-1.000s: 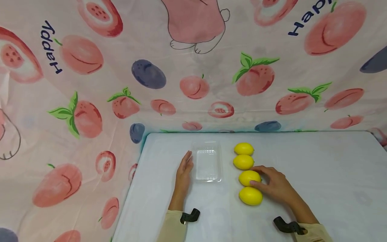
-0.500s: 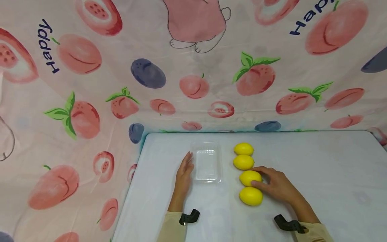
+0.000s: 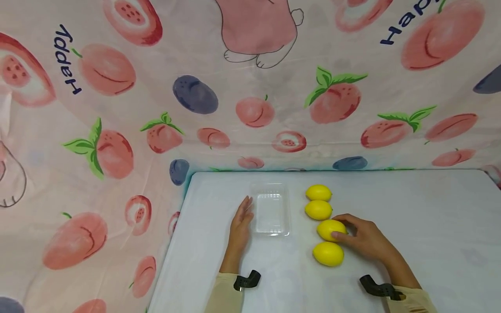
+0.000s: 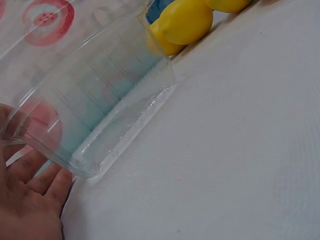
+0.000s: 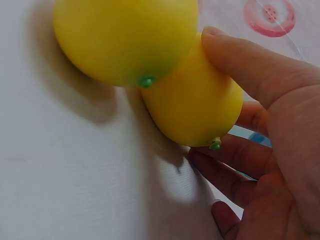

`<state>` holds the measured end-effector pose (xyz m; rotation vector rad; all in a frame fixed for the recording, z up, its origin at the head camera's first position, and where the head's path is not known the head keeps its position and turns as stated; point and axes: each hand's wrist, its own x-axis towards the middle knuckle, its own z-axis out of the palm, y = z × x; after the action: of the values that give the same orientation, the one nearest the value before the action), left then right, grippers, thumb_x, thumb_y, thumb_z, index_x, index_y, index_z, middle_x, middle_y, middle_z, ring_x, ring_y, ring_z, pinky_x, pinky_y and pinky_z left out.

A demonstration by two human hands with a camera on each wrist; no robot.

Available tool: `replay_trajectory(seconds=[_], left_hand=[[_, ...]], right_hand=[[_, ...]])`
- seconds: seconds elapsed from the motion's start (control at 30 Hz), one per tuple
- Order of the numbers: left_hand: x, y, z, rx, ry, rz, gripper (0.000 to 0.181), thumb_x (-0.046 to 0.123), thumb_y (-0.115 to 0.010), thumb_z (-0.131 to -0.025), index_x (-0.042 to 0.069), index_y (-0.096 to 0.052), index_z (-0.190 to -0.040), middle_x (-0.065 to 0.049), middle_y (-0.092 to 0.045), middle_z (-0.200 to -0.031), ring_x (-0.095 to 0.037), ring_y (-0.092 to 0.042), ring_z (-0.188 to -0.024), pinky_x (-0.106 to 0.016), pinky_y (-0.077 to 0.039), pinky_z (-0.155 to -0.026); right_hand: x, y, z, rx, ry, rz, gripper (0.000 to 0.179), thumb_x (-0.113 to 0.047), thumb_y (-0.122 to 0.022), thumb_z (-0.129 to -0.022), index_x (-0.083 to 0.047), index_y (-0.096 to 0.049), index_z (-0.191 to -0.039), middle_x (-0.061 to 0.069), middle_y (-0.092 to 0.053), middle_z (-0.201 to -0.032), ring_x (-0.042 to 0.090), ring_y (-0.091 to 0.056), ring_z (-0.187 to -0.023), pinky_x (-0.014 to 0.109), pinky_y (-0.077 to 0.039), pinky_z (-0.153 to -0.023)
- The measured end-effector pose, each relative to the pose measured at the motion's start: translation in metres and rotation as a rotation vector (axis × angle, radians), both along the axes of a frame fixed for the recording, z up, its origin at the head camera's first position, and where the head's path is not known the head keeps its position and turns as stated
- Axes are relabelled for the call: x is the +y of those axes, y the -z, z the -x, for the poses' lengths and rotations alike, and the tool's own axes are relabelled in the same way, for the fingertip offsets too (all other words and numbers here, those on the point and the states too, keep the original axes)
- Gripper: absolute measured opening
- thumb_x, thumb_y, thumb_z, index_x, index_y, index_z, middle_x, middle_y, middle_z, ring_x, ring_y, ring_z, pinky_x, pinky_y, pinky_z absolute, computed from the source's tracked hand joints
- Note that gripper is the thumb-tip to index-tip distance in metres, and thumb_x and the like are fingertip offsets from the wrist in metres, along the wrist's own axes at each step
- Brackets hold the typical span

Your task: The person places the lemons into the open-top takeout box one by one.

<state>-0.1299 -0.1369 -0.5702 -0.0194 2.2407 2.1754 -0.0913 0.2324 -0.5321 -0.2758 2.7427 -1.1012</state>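
Four yellow lemons stand in a column on the table, seen in the head view. My right hand pinches the third lemon from the back between thumb and fingers. In the right wrist view the thumb lies along one side of this lemon, fingers on the other. The nearest lemon sits just in front of it; two more, a lemon and another lemon, sit behind. My left hand rests with extended fingers against the left side of a clear plastic container, which stands upright and holds nothing.
A white cloth covers the table. Its back edge meets a hanging fruit-print curtain, which also runs down the left side. A black wrist mount sits on the left sleeve and another black mount on the right.
The right hand has shifted slightly to the right with the third lemon, which is now a bit out of line with the others. The left hand stays by the container. The head view shifts slightly.
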Motion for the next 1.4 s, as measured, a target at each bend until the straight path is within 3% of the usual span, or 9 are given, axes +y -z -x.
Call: replay_trajectory(seconds=[0.33, 0.63, 0.87, 1.03, 1.23, 1.4], left_hand=[[0.001, -0.002, 0.0, 0.012, -0.003, 0.009, 0.054, 0.007, -0.048, -0.105, 0.01, -0.039, -0.158, -0.005, -0.046, -0.16, -0.027, -0.039, -0.15, -0.049, -0.028, -0.125], [0.001, -0.001, 0.0, -0.001, -0.018, 0.021, 0.055, 0.008, -0.048, -0.104, 0.009, -0.038, -0.158, -0.005, -0.047, -0.159, -0.028, -0.041, -0.149, -0.049, -0.031, -0.124], [0.001, -0.001, 0.0, -0.018, -0.013, -0.01, 0.054, 0.008, -0.049, -0.104, 0.012, -0.039, -0.158, -0.004, -0.048, -0.159, -0.026, -0.04, -0.15, -0.048, -0.027, -0.126], [0.001, -0.002, 0.001, -0.001, -0.016, -0.004, 0.054, 0.007, -0.048, -0.104, 0.011, -0.039, -0.157, -0.004, -0.048, -0.158, -0.026, -0.04, -0.15, -0.049, -0.028, -0.125], [0.0, -0.001, 0.002, -0.001, -0.026, 0.009, 0.054, 0.009, -0.049, -0.104, 0.013, -0.041, -0.157, -0.004, -0.049, -0.157, -0.026, -0.04, -0.15, -0.048, -0.029, -0.125], [0.0, -0.001, 0.001, -0.007, -0.016, 0.039, 0.054, 0.011, -0.049, -0.104, 0.016, -0.041, -0.157, -0.002, -0.049, -0.157, -0.025, -0.039, -0.15, -0.049, -0.028, -0.125]], right_hand=[[0.003, 0.0, 0.0, -0.045, 0.046, -0.012, 0.058, -0.06, -0.068, -0.09, -0.02, -0.064, -0.131, 0.013, -0.066, -0.136, 0.044, -0.054, -0.133, 0.068, -0.042, -0.107], [0.008, 0.001, 0.0, -0.073, 0.108, 0.042, 0.059, -0.058, -0.067, -0.092, -0.017, -0.062, -0.134, 0.015, -0.064, -0.136, 0.041, -0.056, -0.129, 0.063, -0.045, -0.107], [0.005, -0.006, -0.003, 0.038, 0.149, 0.049, 0.052, -0.048, -0.072, -0.093, -0.016, -0.062, -0.133, 0.014, -0.068, -0.129, 0.035, -0.062, -0.117, 0.058, -0.053, -0.099], [-0.004, -0.018, 0.001, 0.118, 0.149, 0.047, 0.05, -0.048, -0.072, -0.093, -0.019, -0.063, -0.132, 0.007, -0.069, -0.128, 0.025, -0.061, -0.115, 0.049, -0.055, -0.096], [-0.022, -0.036, 0.008, 0.194, 0.122, 0.086, 0.048, -0.042, -0.076, -0.091, -0.017, -0.063, -0.13, 0.006, -0.07, -0.123, 0.024, -0.06, -0.111, 0.055, -0.052, -0.097], [-0.039, -0.045, 0.016, 0.208, 0.103, 0.108, 0.05, -0.042, -0.077, -0.09, -0.015, -0.064, -0.13, 0.009, -0.069, -0.125, 0.028, -0.061, -0.116, 0.058, -0.051, -0.098]])
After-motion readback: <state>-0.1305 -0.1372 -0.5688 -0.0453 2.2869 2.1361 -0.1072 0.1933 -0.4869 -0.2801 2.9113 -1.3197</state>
